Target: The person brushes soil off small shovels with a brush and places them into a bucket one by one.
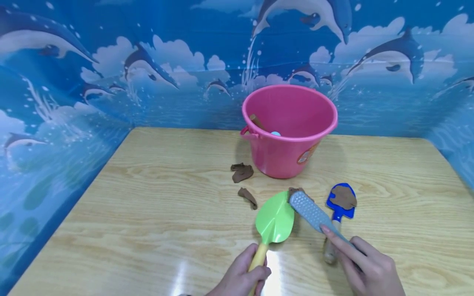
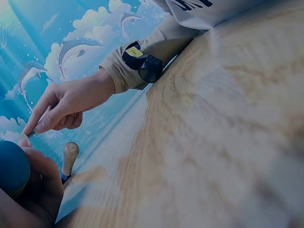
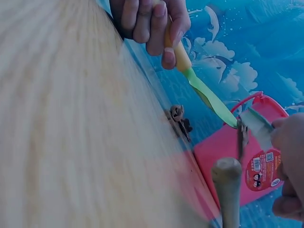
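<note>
My left hand (image 1: 244,272) grips the yellow handle of a green toy shovel (image 1: 272,222), its blade tilted over the table. In my right hand (image 1: 372,267) is a grey-blue brush (image 1: 309,211) with a dotted back, the index finger laid along it. The right wrist view shows pale bristles (image 3: 259,128) under the brush head. A brown clay-like piece (image 1: 295,190) shows at the shovel's tip, partly hidden behind the brush head. Two more brown pieces, a crumpled one (image 1: 242,173) and a narrow strip (image 1: 247,197), lie left of the shovel.
A pink bucket (image 1: 275,158) stands behind the shovel, with a brown stick-like end and something light blue inside. Beside my right hand lies a small blue shovel (image 1: 349,213) bearing a flat brown piece (image 1: 342,197). Dolphin-print cloth (image 1: 177,102) walls the table's back and sides.
</note>
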`<action>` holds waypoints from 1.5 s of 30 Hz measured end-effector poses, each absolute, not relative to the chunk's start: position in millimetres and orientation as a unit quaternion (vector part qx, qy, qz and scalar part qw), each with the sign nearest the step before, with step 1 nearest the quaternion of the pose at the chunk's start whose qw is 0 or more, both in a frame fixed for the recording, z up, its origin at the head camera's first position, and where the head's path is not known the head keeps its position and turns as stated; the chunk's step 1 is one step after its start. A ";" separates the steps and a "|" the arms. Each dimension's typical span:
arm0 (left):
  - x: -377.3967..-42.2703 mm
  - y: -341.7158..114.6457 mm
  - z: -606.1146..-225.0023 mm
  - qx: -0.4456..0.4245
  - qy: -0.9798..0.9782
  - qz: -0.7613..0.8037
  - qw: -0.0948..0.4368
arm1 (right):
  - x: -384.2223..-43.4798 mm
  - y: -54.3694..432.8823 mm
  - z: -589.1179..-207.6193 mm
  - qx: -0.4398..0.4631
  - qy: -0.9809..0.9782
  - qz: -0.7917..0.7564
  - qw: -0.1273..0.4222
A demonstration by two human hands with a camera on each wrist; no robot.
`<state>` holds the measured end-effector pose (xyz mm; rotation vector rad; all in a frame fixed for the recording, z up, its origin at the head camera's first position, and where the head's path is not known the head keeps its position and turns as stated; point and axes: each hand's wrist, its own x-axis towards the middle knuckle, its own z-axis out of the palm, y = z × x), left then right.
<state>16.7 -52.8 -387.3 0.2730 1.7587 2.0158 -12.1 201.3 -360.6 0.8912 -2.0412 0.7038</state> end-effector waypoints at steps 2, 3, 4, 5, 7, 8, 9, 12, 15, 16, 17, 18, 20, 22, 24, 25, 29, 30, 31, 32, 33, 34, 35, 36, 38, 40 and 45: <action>17.2 -53.2 -387.3 0.099 0.637 0.730 0.226 | -12.2 200.7 -361.7 0.366 -0.799 0.280 0.388; 17.3 -53.2 -387.3 0.099 0.638 0.730 0.226 | -11.8 199.9 -362.7 0.374 -0.798 0.282 0.379; 17.4 -53.2 -387.4 0.100 0.637 0.730 0.227 | -11.0 199.0 -363.8 0.381 -0.800 0.279 0.369; 17.3 -53.2 -387.4 0.100 0.636 0.731 0.226 | -10.7 198.2 -365.1 0.388 -0.799 0.279 0.364; 17.1 -52.8 -387.7 0.101 0.635 0.732 0.225 | -10.3 197.5 -367.0 0.390 -0.802 0.279 0.356; 17.0 -52.6 -387.8 0.102 0.634 0.733 0.224 | -10.2 197.7 -367.5 0.387 -0.805 0.278 0.354; 16.9 -52.5 -387.9 0.103 0.634 0.733 0.223 | -10.4 198.3 -367.8 0.384 -0.807 0.274 0.355; 16.9 -52.3 -388.1 0.103 0.633 0.734 0.221 | -12.3 200.2 -367.7 0.377 -0.806 0.267 0.369; 16.8 -52.2 -387.8 0.102 0.633 0.735 0.223 | -12.7 201.0 -367.1 0.370 -0.808 0.266 0.373; 16.7 -52.2 -387.7 0.101 0.632 0.735 0.223 | -12.6 200.9 -366.8 0.367 -0.808 0.267 0.375; 16.6 -52.2 -387.6 0.100 0.633 0.734 0.224 | -12.3 200.8 -366.4 0.361 -0.810 0.270 0.376; 16.5 -52.2 -387.5 0.100 0.633 0.735 0.224 | -12.1 200.7 -365.8 0.352 -0.812 0.271 0.377; 16.6 -52.2 -387.4 0.099 0.633 0.735 0.224 | -11.3 200.6 -363.9 0.338 -0.817 0.271 0.380; 16.6 -52.1 -387.4 0.099 0.633 0.734 0.224 | -10.9 200.7 -362.0 0.333 -0.816 0.273 0.384; 16.6 -52.1 -387.5 0.101 0.634 0.733 0.223 | -11.0 200.7 -361.4 0.345 -0.810 0.273 0.387; 16.5 -52.1 -387.6 0.102 0.635 0.733 0.222 | -10.7 200.5 -361.9 0.354 -0.807 0.275 0.384; 16.6 -52.1 -387.9 0.105 0.635 0.733 0.220 | -9.0 199.7 -369.1 0.393 -0.809 0.265 0.347; 16.6 -52.1 -387.9 0.105 0.634 0.734 0.222 | -8.5 199.7 -371.4 0.396 -0.814 0.259 0.335; 16.6 -52.1 -388.0 0.105 0.633 0.734 0.222 | -7.6 199.8 -373.4 0.394 -0.820 0.255 0.326; 16.6 -52.1 -388.1 0.105 0.633 0.734 0.223 | -7.5 200.0 -375.0 0.391 -0.825 0.249 0.323; 16.8 -52.3 -388.1 0.105 0.632 0.734 0.223 | -7.8 200.3 -376.2 0.386 -0.827 0.247 0.325; 16.8 -52.3 -388.1 0.105 0.633 0.734 0.224 | -8.7 200.6 -376.8 0.382 -0.825 0.248 0.334; 16.7 -52.3 -388.1 0.105 0.633 0.734 0.224 | -9.4 201.0 -376.6 0.376 -0.824 0.249 0.343; 16.8 -52.3 -388.1 0.105 0.633 0.733 0.224 | -9.6 201.5 -375.8 0.366 -0.825 0.251 0.350; 16.9 -52.4 -388.1 0.106 0.634 0.733 0.223 | -10.2 201.9 -373.2 0.353 -0.822 0.258 0.364; 17.0 -52.4 -388.2 0.105 0.635 0.732 0.224 | -10.6 200.8 -369.8 0.356 -0.814 0.265 0.376; 17.4 -53.1 -387.8 0.110 0.641 0.724 0.230 | -6.9 196.4 -374.0 0.375 -0.816 0.270 0.348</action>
